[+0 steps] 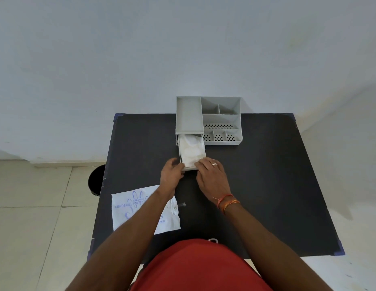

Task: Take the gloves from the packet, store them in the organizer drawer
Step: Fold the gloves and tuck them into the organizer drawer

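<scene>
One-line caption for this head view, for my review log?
Both hands, left and right, at the open drawer holding gloves; packet lies nearby.

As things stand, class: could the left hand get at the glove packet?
Probably yes: the left hand rests at the drawer front, and the packet lies flat just under its forearm, with nothing covering it.

Gloves (191,151) lie in the drawer (190,168), before the organizer (221,120); packet (128,211) nearer left.
</scene>
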